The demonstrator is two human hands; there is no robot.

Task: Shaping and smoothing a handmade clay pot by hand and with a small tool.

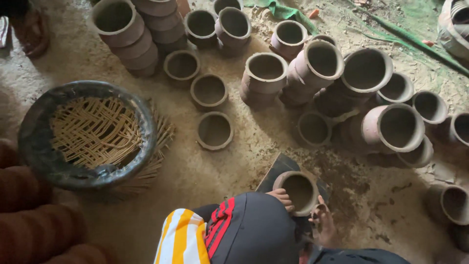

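Note:
Neither of my hands is in view. Below me a person in a dark cap point(254, 227) and an orange-and-white striped shirt point(181, 237) bends over a brown clay pot point(299, 191). The pot stands upright on a dark board point(279, 168) on the sandy ground. One of that person's hands point(282, 197) rests on the pot's near rim. Their other hand point(323, 222) sits just right of the pot, close to its wall, with the fingers curled.
Many unfired clay pots stand or lie on the ground beyond: a stack point(128, 34) at the upper left, single pots point(215, 130) in the middle, a tilted pile point(391, 128) at the right. A woven basket with a dark rim point(34, 146) lies left. Green netting point(283, 11) lies at the top.

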